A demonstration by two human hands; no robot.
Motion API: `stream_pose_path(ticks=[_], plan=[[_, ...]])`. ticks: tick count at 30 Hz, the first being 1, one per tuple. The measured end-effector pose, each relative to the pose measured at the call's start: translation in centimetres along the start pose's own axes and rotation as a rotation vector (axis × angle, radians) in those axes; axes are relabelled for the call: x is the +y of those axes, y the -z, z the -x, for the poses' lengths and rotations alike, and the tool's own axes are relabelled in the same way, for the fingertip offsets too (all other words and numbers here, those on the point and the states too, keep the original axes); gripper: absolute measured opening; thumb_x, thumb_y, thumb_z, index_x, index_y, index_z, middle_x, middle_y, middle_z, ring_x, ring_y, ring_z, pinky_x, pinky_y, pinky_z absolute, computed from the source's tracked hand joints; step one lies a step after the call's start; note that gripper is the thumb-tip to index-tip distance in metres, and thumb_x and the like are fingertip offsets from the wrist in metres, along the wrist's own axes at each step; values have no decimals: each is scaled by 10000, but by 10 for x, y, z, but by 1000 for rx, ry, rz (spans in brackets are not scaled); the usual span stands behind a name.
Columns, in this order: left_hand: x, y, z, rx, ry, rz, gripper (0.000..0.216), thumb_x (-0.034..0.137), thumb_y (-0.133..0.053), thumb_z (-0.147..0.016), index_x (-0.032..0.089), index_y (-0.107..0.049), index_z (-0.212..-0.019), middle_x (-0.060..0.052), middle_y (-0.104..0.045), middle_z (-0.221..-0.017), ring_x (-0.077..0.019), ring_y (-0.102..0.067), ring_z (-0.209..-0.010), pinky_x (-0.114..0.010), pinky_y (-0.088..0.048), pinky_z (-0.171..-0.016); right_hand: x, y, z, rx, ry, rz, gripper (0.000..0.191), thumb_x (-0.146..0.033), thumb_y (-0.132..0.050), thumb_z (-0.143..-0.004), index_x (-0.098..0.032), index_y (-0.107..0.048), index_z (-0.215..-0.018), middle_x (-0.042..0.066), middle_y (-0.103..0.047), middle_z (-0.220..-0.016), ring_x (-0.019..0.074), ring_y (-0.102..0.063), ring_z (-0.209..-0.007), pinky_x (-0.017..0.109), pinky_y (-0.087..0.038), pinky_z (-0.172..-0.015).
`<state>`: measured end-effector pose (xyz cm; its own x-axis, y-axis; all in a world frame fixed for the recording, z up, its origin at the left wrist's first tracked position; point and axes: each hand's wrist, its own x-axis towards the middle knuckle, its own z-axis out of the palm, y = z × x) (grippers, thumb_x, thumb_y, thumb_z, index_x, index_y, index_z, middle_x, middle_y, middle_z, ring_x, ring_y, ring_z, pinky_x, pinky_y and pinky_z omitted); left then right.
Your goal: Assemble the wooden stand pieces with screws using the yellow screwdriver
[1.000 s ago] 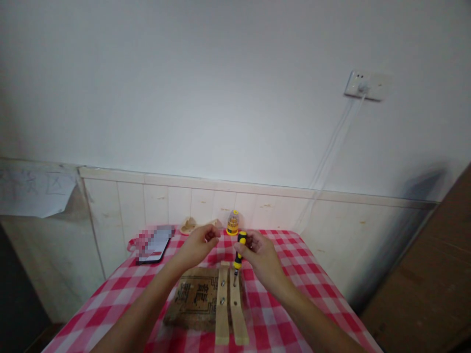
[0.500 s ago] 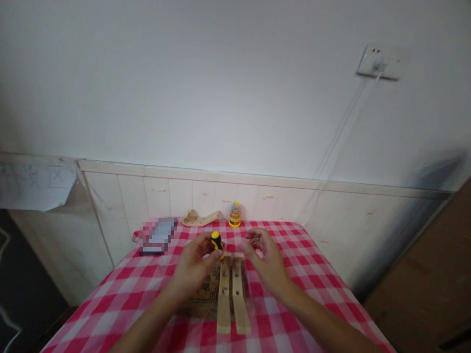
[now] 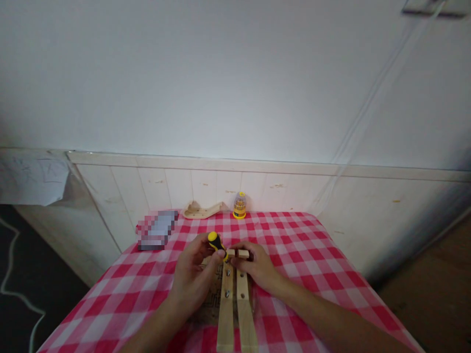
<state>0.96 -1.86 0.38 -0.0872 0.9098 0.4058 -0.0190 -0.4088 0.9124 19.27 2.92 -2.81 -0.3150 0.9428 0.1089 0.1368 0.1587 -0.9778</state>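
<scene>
Well left of the hands and farther back, a phone (image 3: 157, 236) lies flat on the cloth (image 3: 294, 255); beyond the hands, by the wall, rest a curved wood part (image 3: 201, 210) and a bit holder (image 3: 239, 206), both out of the working zone. The left hand (image 3: 193, 277) is closed around the screwdriver (image 3: 217, 243), handle up and tilted left, tip down toward the far end of the left slat (image 3: 225, 304); this angle likely puts the tip at a screw, though the contact point is too small to confirm. Just right of it, the right hand (image 3: 253, 268) presses fingers curled on the far ends of both slats, apparently steadying them; it grasps no tool. The right slat (image 3: 246, 309) lies parallel, touching the left one, both over a board (image 3: 209, 304) beneath the left hand. Compared with one second ago, the screwdriver has passed from the right hand to the left, the right hand has dropped onto the slats, and the view has tilted down.
</scene>
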Motion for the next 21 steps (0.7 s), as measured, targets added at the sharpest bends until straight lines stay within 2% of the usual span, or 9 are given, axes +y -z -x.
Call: stream_pose_path(ticks=[3, 7, 12, 18, 21], plan=[[-5, 2, 3, 3, -44, -59, 195, 328, -733, -912, 209, -688, -1060, -27, -756, -936, -155, -724, -855, -228, -578, -763, 0, -2, 0, -25, -75, -35, 274, -264, -813, -671, -193, -738, -925, -5, -699, -789, 177, -613, -716, 303, -463, -685], [-5, 3, 7, -15, -112, -118, 166, 268, -705, -933, 219, -680, -1090, -21, -753, -950, -146, -721, -876, -220, -574, -799, 0, 1, 0, -62, -92, -114, 284, -200, -808, -617, -199, -739, -893, -26, -673, -767, 165, -593, -715, 298, -456, -700], [-3, 3, 9, -39, -146, -156, 152, 245, -686, -946, 229, -683, -1097, -16, -744, -949, -140, -716, -855, -212, -574, -768, 0, 3, 2, -135, -79, -212, 417, -177, -804, -602, -221, -728, -1010, -19, -696, -877, 179, -623, -800, 307, -476, -750], [-5, 4, 8, -8, -187, -193, 184, 234, -701, -929, 226, -692, -1112, -18, -741, -945, -144, -718, -847, -224, -584, -761, 1, 1, 1, -116, -73, -134, 362, -230, -859, -597, -199, -716, -928, -29, -676, -819, 170, -610, -765, 297, -469, -719], [-7, 4, 9, -10, -187, -192, 203, 237, -708, -924, 222, -690, -1125, -27, -742, -962, -155, -725, -869, -240, -592, -781, -3, 3, 2, -150, -83, -146, 396, -235, -877, -587, -194, -718, -947, -25, -699, -844, 173, -626, -786, 293, -475, -732]])
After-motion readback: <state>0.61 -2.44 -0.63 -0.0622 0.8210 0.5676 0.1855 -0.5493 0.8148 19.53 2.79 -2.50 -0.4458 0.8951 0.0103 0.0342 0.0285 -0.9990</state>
